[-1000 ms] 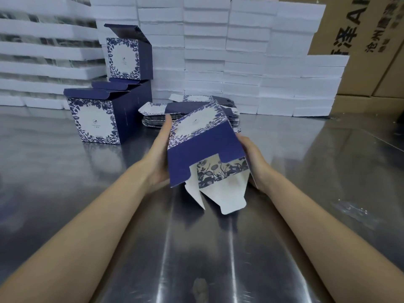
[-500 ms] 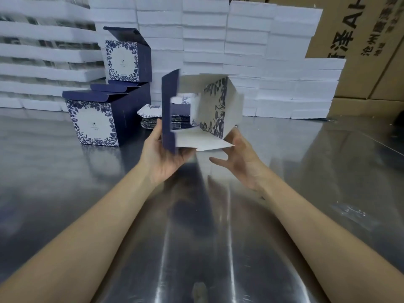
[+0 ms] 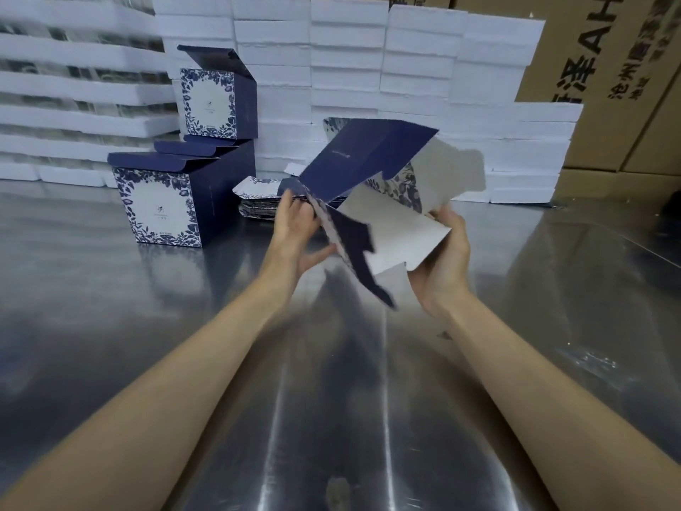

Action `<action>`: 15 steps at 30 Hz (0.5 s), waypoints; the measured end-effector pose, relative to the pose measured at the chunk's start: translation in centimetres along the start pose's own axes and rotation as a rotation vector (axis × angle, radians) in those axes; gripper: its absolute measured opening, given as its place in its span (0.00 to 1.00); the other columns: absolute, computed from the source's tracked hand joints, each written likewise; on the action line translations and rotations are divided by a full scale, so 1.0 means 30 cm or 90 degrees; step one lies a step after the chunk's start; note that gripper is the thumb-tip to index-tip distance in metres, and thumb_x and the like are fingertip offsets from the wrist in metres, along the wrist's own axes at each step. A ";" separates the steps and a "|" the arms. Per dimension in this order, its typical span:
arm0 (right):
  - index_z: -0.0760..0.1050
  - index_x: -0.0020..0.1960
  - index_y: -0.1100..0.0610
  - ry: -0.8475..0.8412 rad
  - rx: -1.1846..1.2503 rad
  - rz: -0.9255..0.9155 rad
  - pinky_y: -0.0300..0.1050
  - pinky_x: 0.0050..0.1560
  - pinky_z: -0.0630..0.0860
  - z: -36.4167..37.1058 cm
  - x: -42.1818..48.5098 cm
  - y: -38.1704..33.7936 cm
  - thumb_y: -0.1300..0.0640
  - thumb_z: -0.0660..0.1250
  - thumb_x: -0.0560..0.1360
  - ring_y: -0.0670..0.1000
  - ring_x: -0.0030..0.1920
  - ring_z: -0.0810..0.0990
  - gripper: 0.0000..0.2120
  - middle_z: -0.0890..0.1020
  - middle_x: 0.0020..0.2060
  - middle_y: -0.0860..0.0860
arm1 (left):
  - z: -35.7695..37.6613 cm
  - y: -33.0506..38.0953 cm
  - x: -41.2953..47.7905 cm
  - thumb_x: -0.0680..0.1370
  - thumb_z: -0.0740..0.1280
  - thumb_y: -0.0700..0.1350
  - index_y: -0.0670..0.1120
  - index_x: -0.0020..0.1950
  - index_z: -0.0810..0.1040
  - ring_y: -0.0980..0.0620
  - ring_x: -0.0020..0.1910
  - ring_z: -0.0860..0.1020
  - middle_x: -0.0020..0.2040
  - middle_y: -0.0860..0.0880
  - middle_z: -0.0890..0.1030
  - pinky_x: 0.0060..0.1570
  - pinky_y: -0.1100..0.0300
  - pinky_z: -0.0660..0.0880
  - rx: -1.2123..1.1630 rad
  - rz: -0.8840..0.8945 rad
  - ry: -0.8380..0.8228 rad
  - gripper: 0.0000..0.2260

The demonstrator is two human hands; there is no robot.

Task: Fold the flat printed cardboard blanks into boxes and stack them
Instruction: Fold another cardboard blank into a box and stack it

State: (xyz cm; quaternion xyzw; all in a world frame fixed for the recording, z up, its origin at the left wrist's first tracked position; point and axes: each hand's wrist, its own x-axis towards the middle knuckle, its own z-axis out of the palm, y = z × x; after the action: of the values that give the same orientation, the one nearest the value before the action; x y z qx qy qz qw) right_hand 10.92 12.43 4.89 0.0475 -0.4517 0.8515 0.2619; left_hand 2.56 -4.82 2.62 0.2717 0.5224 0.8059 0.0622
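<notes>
Head view: the half-opened navy-blue and white floral cardboard blank (image 3: 372, 186) hangs in the air at the centre of the frame, above the shiny steel tabletop (image 3: 331, 418) and touching nothing but the hands. The right grip (image 3: 442, 260) pinches the lower corner of a white bottom flap, thumb on its inner face and fingers beneath. The left grip (image 3: 294, 234) is released and lies with nearly straight fingers against the floral side panel, thumb spread below.

The blank is tilted and its flaps splay loose. If the right grip pulls the white flap before the sleeve is squared, the flap could crease off its score line or tear at its notch. With one hand only pressing, the blank could also twist and slip down onto the tabletop.

Half a second earlier the blank stands upright with its open end facing the camera. The left grip holds its lower left corner, and the right grip hovers empty under it. Now the blank is rolled over, navy panel uppermost. The stack of flat printed blanks (image 3: 258, 201) behind it and the two folded navy boxes (image 3: 162, 204) at the left are unchanged.
</notes>
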 end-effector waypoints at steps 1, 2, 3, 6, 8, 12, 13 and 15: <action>0.80 0.43 0.51 -0.004 0.013 -0.009 0.41 0.42 0.76 -0.003 -0.001 -0.007 0.41 0.56 0.79 0.50 0.44 0.81 0.20 0.82 0.43 0.50 | 0.009 0.005 -0.008 0.62 0.76 0.67 0.60 0.78 0.47 0.50 0.71 0.70 0.78 0.54 0.58 0.60 0.43 0.76 -0.001 -0.015 -0.005 0.54; 0.80 0.50 0.51 -0.007 0.010 -0.016 0.43 0.47 0.75 -0.003 0.000 -0.013 0.37 0.53 0.79 0.51 0.49 0.80 0.23 0.81 0.48 0.51 | 0.015 0.010 -0.014 0.58 0.77 0.68 0.63 0.77 0.43 0.51 0.70 0.71 0.79 0.55 0.55 0.60 0.43 0.76 0.007 -0.024 -0.016 0.58; 0.76 0.60 0.52 -0.021 -0.012 -0.016 0.45 0.52 0.74 -0.001 -0.001 -0.018 0.35 0.51 0.78 0.52 0.55 0.79 0.27 0.79 0.53 0.51 | 0.020 0.011 -0.017 0.56 0.78 0.68 0.64 0.77 0.41 0.53 0.67 0.74 0.78 0.56 0.55 0.59 0.44 0.77 0.012 -0.021 -0.033 0.61; 0.61 0.75 0.49 -0.082 -0.153 -0.014 0.50 0.62 0.74 0.015 -0.001 -0.002 0.27 0.57 0.71 0.48 0.68 0.72 0.40 0.77 0.64 0.44 | 0.041 0.021 -0.030 0.50 0.80 0.68 0.58 0.79 0.45 0.53 0.59 0.79 0.72 0.52 0.66 0.60 0.39 0.75 -0.034 -0.029 -0.042 0.66; 0.58 0.77 0.52 -0.151 -0.244 -0.022 0.52 0.66 0.72 0.033 -0.010 0.016 0.27 0.71 0.60 0.50 0.72 0.68 0.53 0.71 0.71 0.48 | 0.046 0.041 -0.033 0.51 0.79 0.69 0.50 0.79 0.51 0.41 0.64 0.75 0.68 0.41 0.70 0.64 0.34 0.70 -0.072 -0.057 -0.041 0.65; 0.65 0.74 0.58 -0.164 -0.361 -0.087 0.53 0.69 0.70 0.032 -0.028 0.054 0.53 0.74 0.70 0.52 0.68 0.74 0.37 0.75 0.67 0.53 | 0.033 0.071 -0.036 0.70 0.72 0.58 0.38 0.66 0.65 0.39 0.56 0.76 0.53 0.39 0.77 0.57 0.43 0.77 -0.100 -0.081 -0.024 0.35; 0.69 0.71 0.59 -0.138 -0.362 -0.101 0.49 0.65 0.74 0.026 -0.031 0.056 0.56 0.72 0.71 0.50 0.63 0.77 0.30 0.79 0.63 0.51 | 0.028 0.072 -0.030 0.72 0.68 0.54 0.39 0.63 0.66 0.45 0.53 0.77 0.49 0.44 0.78 0.56 0.45 0.78 -0.112 -0.074 -0.011 0.27; 0.77 0.61 0.58 -0.094 -0.351 -0.116 0.39 0.51 0.78 0.008 -0.032 0.057 0.57 0.70 0.73 0.45 0.50 0.82 0.17 0.84 0.51 0.47 | 0.015 0.070 -0.017 0.74 0.66 0.48 0.37 0.66 0.67 0.47 0.55 0.76 0.53 0.44 0.77 0.61 0.43 0.75 -0.116 -0.070 0.022 0.24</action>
State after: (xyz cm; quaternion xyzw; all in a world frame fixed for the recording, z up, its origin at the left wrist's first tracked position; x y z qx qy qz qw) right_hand 10.87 11.08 3.45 0.0769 -0.6777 0.6638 0.3070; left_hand 3.60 -5.58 4.39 0.2221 0.4619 0.8500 0.1216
